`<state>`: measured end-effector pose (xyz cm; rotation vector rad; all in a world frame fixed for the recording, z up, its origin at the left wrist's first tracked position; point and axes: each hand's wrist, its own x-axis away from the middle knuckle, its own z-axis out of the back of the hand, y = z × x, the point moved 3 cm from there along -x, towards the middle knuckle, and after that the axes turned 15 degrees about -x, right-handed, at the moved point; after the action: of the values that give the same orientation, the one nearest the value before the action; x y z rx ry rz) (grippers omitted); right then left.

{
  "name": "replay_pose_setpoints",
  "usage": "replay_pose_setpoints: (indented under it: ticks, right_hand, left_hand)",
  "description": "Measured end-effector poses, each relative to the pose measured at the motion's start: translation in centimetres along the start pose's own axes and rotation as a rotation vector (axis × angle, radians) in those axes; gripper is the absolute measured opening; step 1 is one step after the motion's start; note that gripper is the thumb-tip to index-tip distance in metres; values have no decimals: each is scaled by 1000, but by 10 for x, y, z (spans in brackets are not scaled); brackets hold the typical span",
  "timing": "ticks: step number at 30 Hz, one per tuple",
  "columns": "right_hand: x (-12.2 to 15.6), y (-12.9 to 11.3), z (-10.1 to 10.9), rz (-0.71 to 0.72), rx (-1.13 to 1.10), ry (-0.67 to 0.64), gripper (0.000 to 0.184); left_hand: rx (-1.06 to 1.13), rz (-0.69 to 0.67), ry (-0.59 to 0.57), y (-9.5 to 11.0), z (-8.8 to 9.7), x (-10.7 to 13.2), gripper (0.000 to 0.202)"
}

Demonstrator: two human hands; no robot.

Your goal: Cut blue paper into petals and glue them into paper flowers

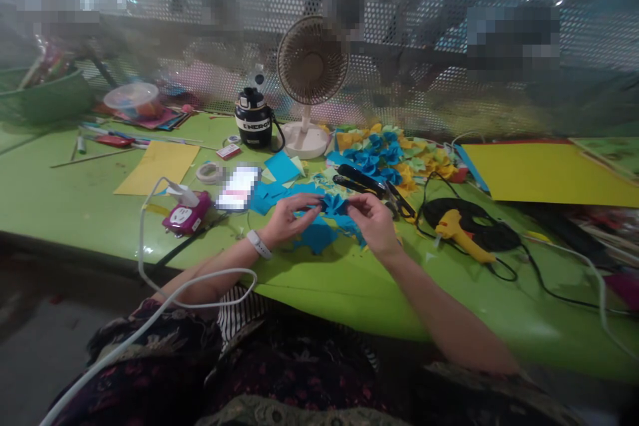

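Between my two hands is a small blue paper flower [334,204] with folded petals. The fingertips of my left hand [292,218] pinch its left side. From the right, the thumb and fingers of my right hand [373,221] grip the other edge. Blue paper scraps [315,237] lie under and around both hands. Just beyond the flower rests a black stapler [360,180], with dark-handled scissors [399,201] close to my right hand. A heap of blue, yellow and pale green paper flowers [382,154] lies farther back.
A yellow glue gun [462,237] lies right, near coiled black cable. Left are a phone [238,188], a purple power adapter [186,214] and a tape roll [210,174]. Behind stand a fan [312,66] and a black bottle [253,121]. A white cable [210,274] loops across my left forearm.
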<state>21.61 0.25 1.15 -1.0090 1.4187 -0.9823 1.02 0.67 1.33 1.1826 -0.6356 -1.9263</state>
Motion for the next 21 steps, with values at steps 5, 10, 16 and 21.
replay_pose_setpoints:
  ticks: [5,10,16,21]
  right_hand:
    - [-1,3,1,-37,-51,30,29]
    - [1,6,-3,-52,-61,6,25]
    - [6,8,-7,-71,68,-57,24]
    - [7,8,-7,-107,120,-84,28]
  left_hand:
    - [177,244,-20,-12,-3,-1,41]
    - [103,283,-210,-18,-9,0,31]
    - [15,249,-199,-15,-10,0,26]
    - [1,222,-158,-13,-8,0,18]
